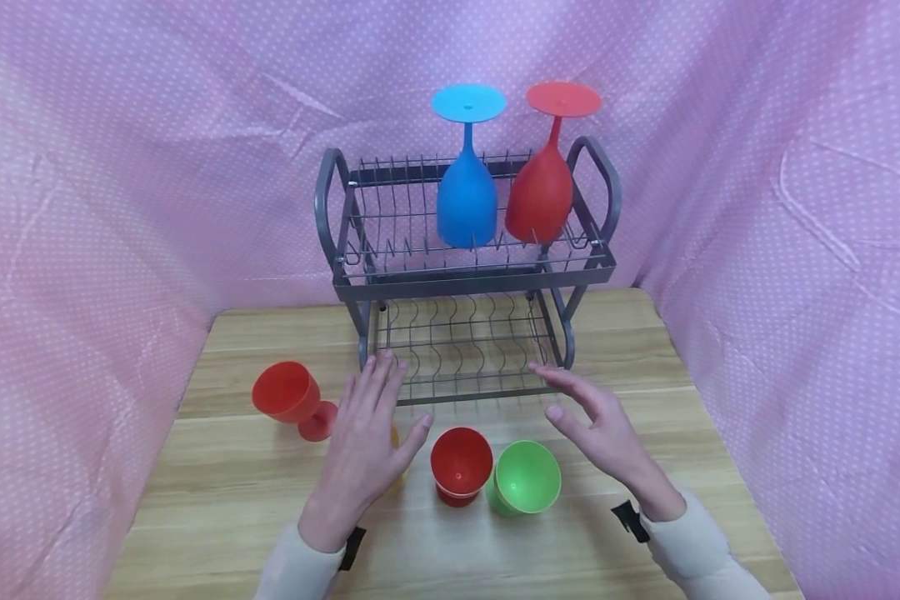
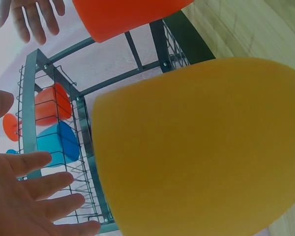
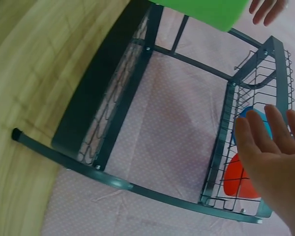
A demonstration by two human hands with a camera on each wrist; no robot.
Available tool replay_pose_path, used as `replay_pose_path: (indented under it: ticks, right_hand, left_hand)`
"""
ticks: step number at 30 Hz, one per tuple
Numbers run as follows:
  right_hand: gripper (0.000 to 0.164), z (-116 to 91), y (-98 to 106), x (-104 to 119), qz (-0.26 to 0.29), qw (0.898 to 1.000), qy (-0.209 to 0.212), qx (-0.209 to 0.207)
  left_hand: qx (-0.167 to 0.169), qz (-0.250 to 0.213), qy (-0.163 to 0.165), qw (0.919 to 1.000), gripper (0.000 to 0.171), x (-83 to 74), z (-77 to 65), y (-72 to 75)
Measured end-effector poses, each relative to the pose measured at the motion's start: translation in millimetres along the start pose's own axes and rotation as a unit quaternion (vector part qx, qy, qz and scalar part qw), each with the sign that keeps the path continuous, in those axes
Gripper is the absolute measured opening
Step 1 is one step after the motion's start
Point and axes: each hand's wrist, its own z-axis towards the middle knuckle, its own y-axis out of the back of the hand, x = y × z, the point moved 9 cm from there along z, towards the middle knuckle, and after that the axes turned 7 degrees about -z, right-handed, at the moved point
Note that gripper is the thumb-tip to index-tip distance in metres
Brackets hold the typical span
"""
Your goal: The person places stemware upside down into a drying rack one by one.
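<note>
Though apart, hands [image 1: 363, 450] [image 1: 606, 429] near goblets [image 1: 461, 462] [image 1: 527, 477].

Yellow cup [image 2: 201, 147] close up, left hand [image 2: 27, 189], fingers apart; dark rack [image 2: 31, 83] behind

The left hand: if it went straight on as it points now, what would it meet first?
The left hand would probably meet the dark rack near its left side; depth is unclear, so which tier is uncertain.

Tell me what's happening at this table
A person's left hand and right hand are over the table, gripping nothing. A blue goblet and a red goblet stand upside down on the upper tier of the rack. On the table are two more red goblets, a green cup and a yellow cup.
</note>
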Motion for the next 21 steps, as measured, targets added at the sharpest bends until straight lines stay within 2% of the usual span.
replay_pose_path:
  ticks: [6,10,16,21]
  right_hand:
    - [0.053,-9,-6,-8,-0.01,0.999,0.009,0.043]
    - [0.056,-14,-10,-12,0.002,0.997,0.022,0.076]
    - [0.065,-20,-16,-19,0.01,0.991,0.048,0.123]
    - [0.072,-25,-21,-27,0.02,0.985,0.064,0.16]
  left_hand:
    - [0.011,-0.005,0.006,0.9999,0.077,0.1,-1.4,-4.4]
    - [0.001,-0.006,-0.001,1.0,0.074,-1.1,-1.2,-5.0]
    - [-0.007,-0.007,-0.012,0.9999,0.075,-3.8,-1.0,-6.4]
    - [0.001,-0.012,-0.009,0.9999,0.076,-4.6,-1.9,-8.9]
